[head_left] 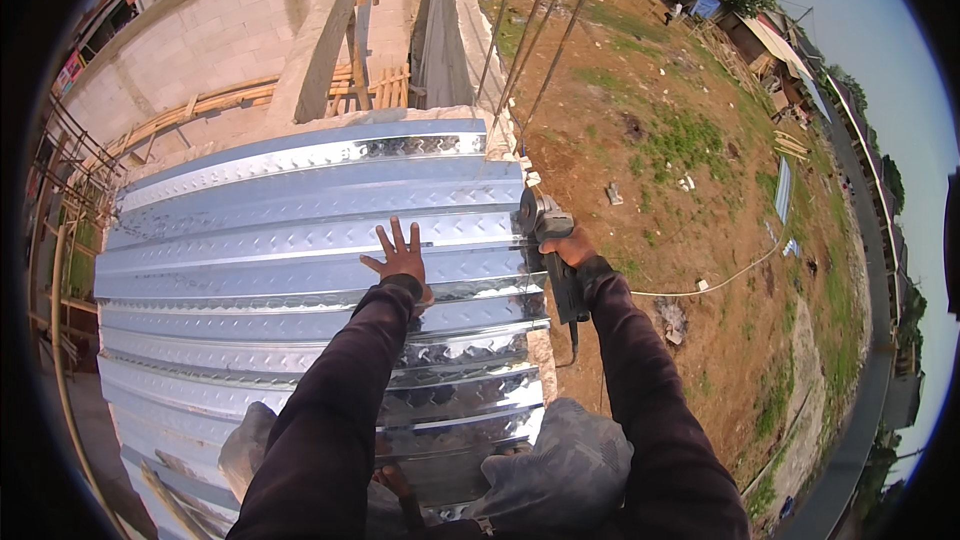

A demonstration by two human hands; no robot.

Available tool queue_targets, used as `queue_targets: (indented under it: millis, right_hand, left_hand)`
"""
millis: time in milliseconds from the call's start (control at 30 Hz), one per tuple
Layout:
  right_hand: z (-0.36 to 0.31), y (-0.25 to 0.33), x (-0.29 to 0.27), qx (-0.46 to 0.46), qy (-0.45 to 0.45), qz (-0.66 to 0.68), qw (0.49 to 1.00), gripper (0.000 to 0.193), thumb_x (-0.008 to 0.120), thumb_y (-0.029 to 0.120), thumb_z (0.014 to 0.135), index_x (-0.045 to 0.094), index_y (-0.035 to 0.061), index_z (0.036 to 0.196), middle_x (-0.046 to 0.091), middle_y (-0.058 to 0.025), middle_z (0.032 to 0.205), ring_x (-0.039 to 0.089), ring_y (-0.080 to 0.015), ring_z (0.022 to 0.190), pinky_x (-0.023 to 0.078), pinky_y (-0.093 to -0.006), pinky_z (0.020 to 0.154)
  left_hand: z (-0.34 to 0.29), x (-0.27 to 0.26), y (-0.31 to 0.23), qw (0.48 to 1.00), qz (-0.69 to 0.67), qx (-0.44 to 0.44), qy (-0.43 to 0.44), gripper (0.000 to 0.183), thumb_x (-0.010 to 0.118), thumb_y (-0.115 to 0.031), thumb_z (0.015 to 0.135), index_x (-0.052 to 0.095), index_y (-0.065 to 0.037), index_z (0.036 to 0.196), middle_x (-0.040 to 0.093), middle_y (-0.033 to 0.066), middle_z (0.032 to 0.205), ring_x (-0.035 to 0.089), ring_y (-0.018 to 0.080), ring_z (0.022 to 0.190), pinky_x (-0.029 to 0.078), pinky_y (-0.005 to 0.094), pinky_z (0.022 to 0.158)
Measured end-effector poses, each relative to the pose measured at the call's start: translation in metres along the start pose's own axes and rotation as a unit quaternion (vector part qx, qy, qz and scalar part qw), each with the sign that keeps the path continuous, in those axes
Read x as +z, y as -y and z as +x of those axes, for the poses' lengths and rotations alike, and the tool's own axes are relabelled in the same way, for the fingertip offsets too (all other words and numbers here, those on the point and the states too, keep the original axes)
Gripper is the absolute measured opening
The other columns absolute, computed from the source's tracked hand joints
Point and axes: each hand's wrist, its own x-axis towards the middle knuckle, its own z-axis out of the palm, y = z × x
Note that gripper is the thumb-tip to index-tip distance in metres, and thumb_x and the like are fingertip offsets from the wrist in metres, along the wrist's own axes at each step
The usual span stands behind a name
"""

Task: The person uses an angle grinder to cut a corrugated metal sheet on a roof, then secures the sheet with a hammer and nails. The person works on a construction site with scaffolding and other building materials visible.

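Observation:
My right hand (572, 246) is wrapped round an angle grinder (562, 275), near its head. The grinder's disc end (530, 208) is at the right edge of the corrugated metal decking (250, 230); I cannot tell whether the disc touches the metal. Its body points back toward me, with a dark cord hanging from the rear end. My left hand (402, 258) lies flat on the decking with its fingers spread, to the left of the grinder. The shiny ribbed sheets run left to right beneath both arms, and my knees rest on or over them.
Several steel rebars (545, 40) stick up beyond the decking's far right corner. A concrete beam (330, 30) and block wall (225, 25) stand ahead. The decking's right edge drops to dirt ground (600, 140), crossed by a pale cable (700, 289). Bamboo poles (60, 340) stand at left.

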Motion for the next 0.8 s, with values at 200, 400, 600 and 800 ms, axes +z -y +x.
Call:
queue_targets:
  millis: [200,400,600,800]
  right_hand:
    - [0.006,-0.002,-0.005,-0.043,-0.067,-0.065,0.995,0.054,0.083,0.007,0.06,0.062,-0.0015,0.109,0.069,-0.0114,0.096,0.067,-0.0243,0.086,0.055,-0.0377,0.076]
    - [-0.01,0.02,0.025,-0.046,-0.052,-0.049,0.996,0.037,0.081,0.007,0.062,0.071,0.0005,0.096,0.071,-0.0066,0.088,0.067,-0.0206,0.079,0.055,-0.0359,0.072]
    - [0.012,-0.012,-0.002,-0.037,-0.021,-0.036,0.998,0.067,0.085,0.011,0.058,0.057,-0.0009,0.118,0.069,-0.0119,0.102,0.066,-0.0256,0.092,0.055,-0.0376,0.082]
    - [-0.003,0.014,0.009,0.006,-0.01,-0.07,0.997,0.081,0.087,0.012,0.056,0.051,-0.0025,0.127,0.067,-0.0151,0.109,0.066,-0.0278,0.098,0.055,-0.039,0.085]
  left_hand:
    - [0.001,-0.002,-0.006,1.0,0.005,0.001,0.008,0.151,0.095,-0.038,0.05,-0.006,-0.022,0.16,-0.021,0.0198,0.163,-0.015,0.048,0.149,0.012,0.0844,0.102]
    - [-0.002,-0.002,0.013,1.0,0.004,-0.009,0.018,0.154,0.093,-0.033,0.045,-0.009,-0.016,0.159,-0.021,0.0211,0.163,-0.016,0.0492,0.148,0.014,0.0837,0.102]
    - [-0.001,-0.004,-0.005,1.0,0.012,-0.002,0.012,0.151,0.095,-0.039,0.051,-0.009,-0.02,0.159,-0.023,0.0205,0.162,-0.016,0.0482,0.149,0.013,0.0837,0.103]
    - [-0.004,-0.002,0.003,1.0,0.004,-0.005,0.006,0.149,0.092,-0.033,0.049,-0.008,-0.018,0.159,-0.023,0.0203,0.162,-0.017,0.0484,0.148,0.012,0.0834,0.103]
